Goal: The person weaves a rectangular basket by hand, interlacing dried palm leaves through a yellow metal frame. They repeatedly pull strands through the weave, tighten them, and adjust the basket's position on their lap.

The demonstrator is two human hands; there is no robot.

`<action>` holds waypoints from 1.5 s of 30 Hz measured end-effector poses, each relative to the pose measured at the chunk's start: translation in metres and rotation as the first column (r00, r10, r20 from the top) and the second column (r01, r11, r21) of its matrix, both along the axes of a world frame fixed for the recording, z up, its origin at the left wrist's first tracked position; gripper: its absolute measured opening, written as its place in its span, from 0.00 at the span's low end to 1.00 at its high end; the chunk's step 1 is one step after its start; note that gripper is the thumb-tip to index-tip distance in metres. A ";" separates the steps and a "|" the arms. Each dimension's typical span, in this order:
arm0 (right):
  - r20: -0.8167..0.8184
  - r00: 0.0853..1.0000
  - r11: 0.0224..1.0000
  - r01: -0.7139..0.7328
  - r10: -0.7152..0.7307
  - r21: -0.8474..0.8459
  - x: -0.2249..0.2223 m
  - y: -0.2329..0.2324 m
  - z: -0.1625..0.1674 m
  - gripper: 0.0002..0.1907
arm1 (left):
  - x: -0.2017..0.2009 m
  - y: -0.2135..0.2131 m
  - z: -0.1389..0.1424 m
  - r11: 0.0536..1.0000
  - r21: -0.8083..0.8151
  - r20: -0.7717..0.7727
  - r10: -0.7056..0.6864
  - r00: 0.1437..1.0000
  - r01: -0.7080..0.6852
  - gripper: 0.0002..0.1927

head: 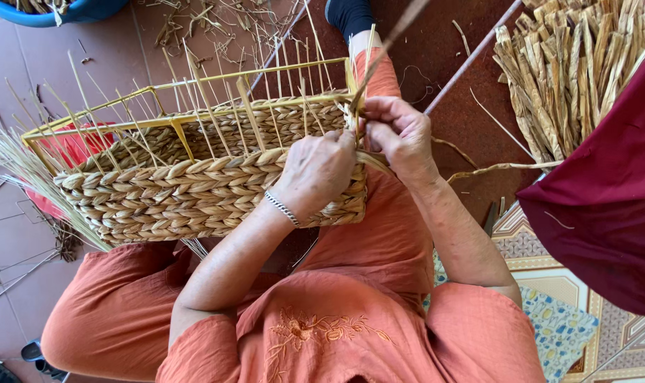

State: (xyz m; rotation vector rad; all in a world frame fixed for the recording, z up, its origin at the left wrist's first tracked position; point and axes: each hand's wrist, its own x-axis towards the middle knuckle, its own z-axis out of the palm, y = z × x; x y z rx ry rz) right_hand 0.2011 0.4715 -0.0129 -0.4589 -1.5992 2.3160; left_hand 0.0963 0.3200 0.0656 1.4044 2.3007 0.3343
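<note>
**Woven basket: lower walls finished, top band and corner open**

Head view. In the centre left of the frame a rectangular basket (195,188) lies across the lap of a person in orange clothes. It is built on a yellow wire frame (174,86), and the thick braided straw already covers the lower part of the walls in several full rows. Above the last row the yellow top rail and the thin upright stakes (216,106) stand bare, so I judge the upper band is not yet woven and the stake ends are not yet trimmed or tucked.

The left hand (315,170), with a metal bracelet (282,208) on the wrist, presses on the front wall near the right corner of the basket; its grip is nearly closed, fingers curled on the braid at the rim. The right hand (400,135) is just beside it, at the same corner, and its grip is closed, pinching a long flat straw strand (390,42) that runs up toward the top edge of the frame. The work seems to be at this corner, where the new row turns.

In the upper right a bundle of dried straw (570,71) lies on the floor, so material is left. Loose straw scraps (216,21) lie at the top centre, a blue basin (60,10) in the upper left, and a dark red cloth (606,206) at the right edge.
</note>
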 end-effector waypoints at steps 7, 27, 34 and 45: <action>-0.089 0.988 0.628 0.009 -0.124 -0.778 0.026 -0.007 -0.019 0.17 | 0.002 -0.015 0.009 0.966 0.229 0.155 0.083 0.984 -0.118 0.10; -0.210 0.505 0.007 0.394 -0.837 0.919 0.091 0.179 -0.006 0.08 | -0.020 -0.018 0.001 0.977 0.198 0.190 0.041 0.981 -0.080 0.09; -0.029 0.459 -0.060 -0.053 -0.888 0.997 0.128 0.256 -0.002 0.07 | -0.001 0.016 0.023 0.966 0.090 0.343 0.197 0.919 -0.241 0.13; 0.035 0.935 0.758 0.264 -0.353 0.596 0.103 0.144 0.054 0.06 | -0.008 0.003 -0.002 0.943 0.279 0.306 0.091 0.948 -0.181 0.08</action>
